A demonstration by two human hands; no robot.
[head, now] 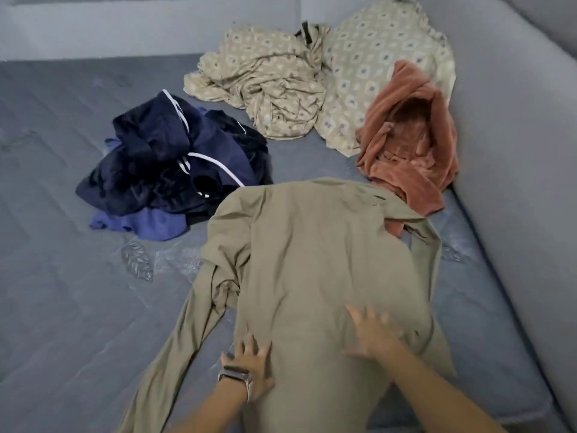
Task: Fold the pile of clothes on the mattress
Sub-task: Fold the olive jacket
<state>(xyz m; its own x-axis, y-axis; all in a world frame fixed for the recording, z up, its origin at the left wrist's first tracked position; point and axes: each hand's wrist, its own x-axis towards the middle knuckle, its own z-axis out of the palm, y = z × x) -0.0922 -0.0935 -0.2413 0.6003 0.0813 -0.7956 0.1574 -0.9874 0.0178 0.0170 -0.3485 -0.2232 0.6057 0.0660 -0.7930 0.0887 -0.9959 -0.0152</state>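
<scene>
A long olive-khaki garment (312, 260) lies spread flat on the grey mattress (62, 276), one sleeve trailing toward the lower left. My left hand (249, 364), with a watch on the wrist, presses flat on the garment's left edge, fingers spread. Further right, my right hand (371, 332) lies flat on the cloth with fingers spread and looks blurred. A heap of dark navy clothes with white stripes (175, 164) sits to the upper left. A rust-coloured velvety garment (412, 145) is crumpled at the upper right.
A beige patterned sheet or cloth (312, 76) lies bunched at the back. A padded grey wall (515, 151) runs along the mattress's right side and another along the back. Bare mattress shows at the left.
</scene>
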